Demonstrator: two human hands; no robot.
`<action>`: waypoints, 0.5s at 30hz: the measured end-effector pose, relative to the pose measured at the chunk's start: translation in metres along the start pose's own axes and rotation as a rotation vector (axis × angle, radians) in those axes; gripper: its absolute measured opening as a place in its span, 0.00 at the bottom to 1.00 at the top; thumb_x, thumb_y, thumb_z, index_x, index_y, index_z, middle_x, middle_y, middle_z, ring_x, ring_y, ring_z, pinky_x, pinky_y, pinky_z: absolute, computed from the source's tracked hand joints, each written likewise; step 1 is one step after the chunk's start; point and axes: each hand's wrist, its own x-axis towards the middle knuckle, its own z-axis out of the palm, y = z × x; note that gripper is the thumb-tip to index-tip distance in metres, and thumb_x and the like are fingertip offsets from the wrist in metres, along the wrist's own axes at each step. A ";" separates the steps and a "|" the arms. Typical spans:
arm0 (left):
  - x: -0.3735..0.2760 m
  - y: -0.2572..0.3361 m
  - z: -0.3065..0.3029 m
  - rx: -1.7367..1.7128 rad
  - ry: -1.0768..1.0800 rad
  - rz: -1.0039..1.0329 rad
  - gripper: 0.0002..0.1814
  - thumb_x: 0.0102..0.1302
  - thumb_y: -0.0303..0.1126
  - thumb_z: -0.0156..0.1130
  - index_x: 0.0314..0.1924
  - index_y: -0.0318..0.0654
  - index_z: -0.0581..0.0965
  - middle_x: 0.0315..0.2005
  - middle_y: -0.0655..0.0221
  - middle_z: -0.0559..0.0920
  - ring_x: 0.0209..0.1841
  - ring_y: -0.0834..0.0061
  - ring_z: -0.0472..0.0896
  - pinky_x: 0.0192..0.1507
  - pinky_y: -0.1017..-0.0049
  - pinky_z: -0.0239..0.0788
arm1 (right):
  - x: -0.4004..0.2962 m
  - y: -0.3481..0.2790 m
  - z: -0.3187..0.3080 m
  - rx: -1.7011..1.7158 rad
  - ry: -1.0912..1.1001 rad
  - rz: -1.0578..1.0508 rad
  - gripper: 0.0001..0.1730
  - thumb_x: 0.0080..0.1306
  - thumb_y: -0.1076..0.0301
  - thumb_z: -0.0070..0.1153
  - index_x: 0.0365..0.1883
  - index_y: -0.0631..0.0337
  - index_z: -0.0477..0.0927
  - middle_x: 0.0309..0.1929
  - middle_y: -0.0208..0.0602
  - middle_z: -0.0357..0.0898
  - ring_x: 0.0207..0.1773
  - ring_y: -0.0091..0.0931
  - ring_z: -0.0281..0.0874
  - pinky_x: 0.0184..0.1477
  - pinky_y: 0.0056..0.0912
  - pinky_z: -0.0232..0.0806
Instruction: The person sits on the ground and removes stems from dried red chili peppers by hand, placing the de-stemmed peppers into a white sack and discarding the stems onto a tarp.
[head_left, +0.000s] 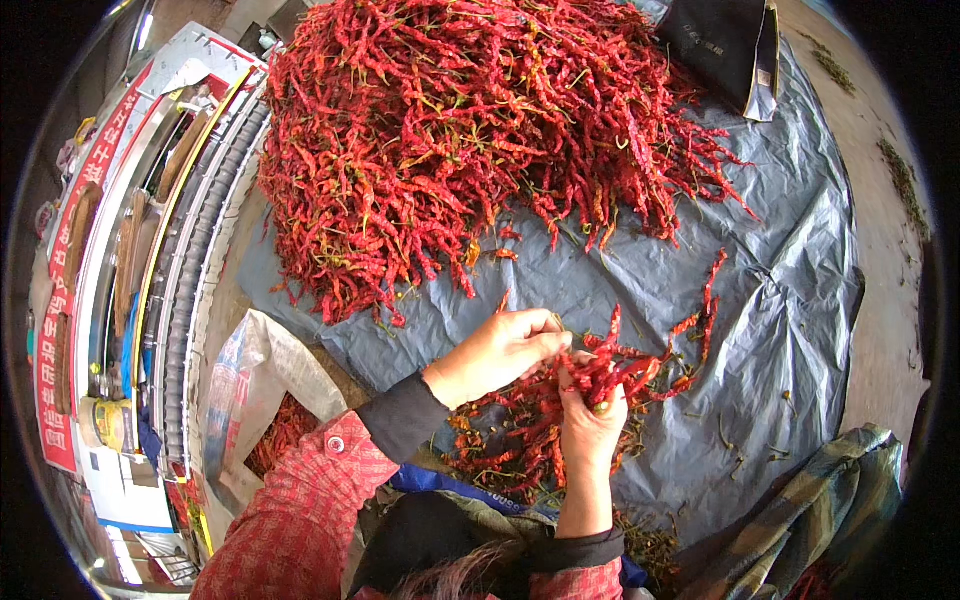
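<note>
My right hand is closed round a bunch of dried red chili peppers, which fan out above its fingers. The fingertips of my left hand meet at the left edge of that bunch and pinch something thin, perhaps a stem; the exact hold is partly hidden. Beneath both hands lies a smaller scatter of chilies and stems. A large heap of dried red chilies rises in front of me on a grey-blue plastic sheet.
A black box or bag stands at the heap's upper right. At left, an open woven sack holds chilies, beside a long rack-like structure with a red banner. Striped cloth lies bunched at lower right.
</note>
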 end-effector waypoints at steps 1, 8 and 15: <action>-0.006 0.004 0.000 -0.163 -0.011 -0.102 0.10 0.64 0.35 0.54 0.31 0.36 0.73 0.19 0.79 0.70 0.20 0.89 0.67 0.22 0.87 0.57 | 0.000 -0.001 0.000 -0.060 -0.072 -0.074 0.11 0.53 0.83 0.56 0.34 0.63 0.73 0.33 0.28 0.75 0.36 0.18 0.70 0.42 0.21 0.64; 0.018 -0.013 -0.044 0.495 0.011 0.096 0.12 0.65 0.35 0.49 0.41 0.33 0.72 0.29 0.64 0.75 0.29 0.72 0.75 0.32 0.76 0.65 | 0.001 -0.011 0.007 0.328 0.027 0.208 0.14 0.57 0.77 0.56 0.42 0.64 0.72 0.38 0.28 0.74 0.38 0.19 0.70 0.44 0.22 0.63; 0.192 0.020 0.021 1.167 0.198 0.803 0.16 0.62 0.30 0.45 0.50 0.38 0.68 0.47 0.58 0.72 0.43 0.59 0.75 0.45 0.64 0.68 | 0.009 -0.007 -0.007 0.256 0.165 0.349 0.09 0.58 0.70 0.57 0.36 0.62 0.77 0.33 0.27 0.77 0.35 0.17 0.70 0.42 0.21 0.62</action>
